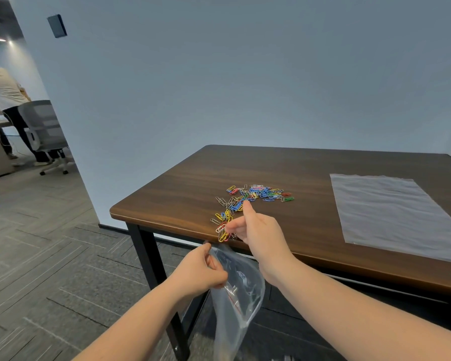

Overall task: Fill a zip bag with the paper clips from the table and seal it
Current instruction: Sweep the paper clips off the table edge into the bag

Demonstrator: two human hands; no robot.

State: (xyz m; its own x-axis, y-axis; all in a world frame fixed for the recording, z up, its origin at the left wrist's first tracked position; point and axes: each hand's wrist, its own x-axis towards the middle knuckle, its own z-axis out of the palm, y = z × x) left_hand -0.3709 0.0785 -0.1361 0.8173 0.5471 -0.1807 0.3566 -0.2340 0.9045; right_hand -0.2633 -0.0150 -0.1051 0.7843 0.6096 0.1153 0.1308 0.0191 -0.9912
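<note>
Your left hand (201, 269) fingers pinch the limp clear plastic zip bag (241, 290) mouth below the brown wooden counter (310, 230) edge while right hand (258, 233) fingers, spread, rake light, slippery coloured paper clips (248, 201).

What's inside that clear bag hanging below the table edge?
The zip bag, held in the left hand, shows dark shapes through the plastic, perhaps the floor behind. No paper clips can be made out inside. The bag's bottom is out of view.
</note>
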